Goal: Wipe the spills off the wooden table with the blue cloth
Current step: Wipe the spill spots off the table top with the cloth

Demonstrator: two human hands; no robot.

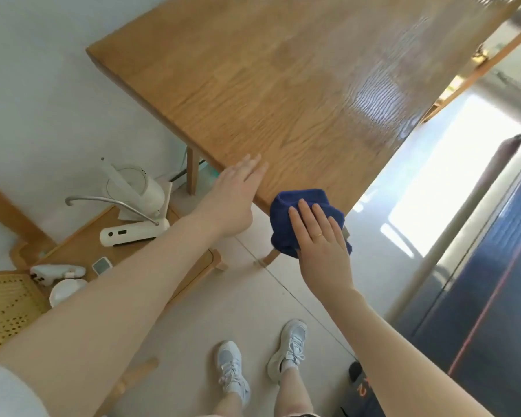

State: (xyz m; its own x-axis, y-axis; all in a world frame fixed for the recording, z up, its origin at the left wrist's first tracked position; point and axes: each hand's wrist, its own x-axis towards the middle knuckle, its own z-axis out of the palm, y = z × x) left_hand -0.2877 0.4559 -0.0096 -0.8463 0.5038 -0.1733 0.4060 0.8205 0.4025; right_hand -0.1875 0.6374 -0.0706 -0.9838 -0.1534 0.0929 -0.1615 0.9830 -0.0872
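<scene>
Cloth position: your right hand (319, 245) lies flat, fingers straight, on the blue cloth (295, 218), bunched at the near corner of the wooden table (253, 85), partly overhanging.
Left hand: your left hand (235, 194) rests open on the near edge, just beside the cloth, holding nothing.
Key relation: the tabletop's long axis runs away, up and right; right hand nearer.
Surfaces: grained, glossy wood with a wet-looking sheen far right; soft terry cloth.

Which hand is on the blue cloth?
The right hand, fingers flat on the cloth at the table corner; the left hand rests bare on the edge.
</scene>
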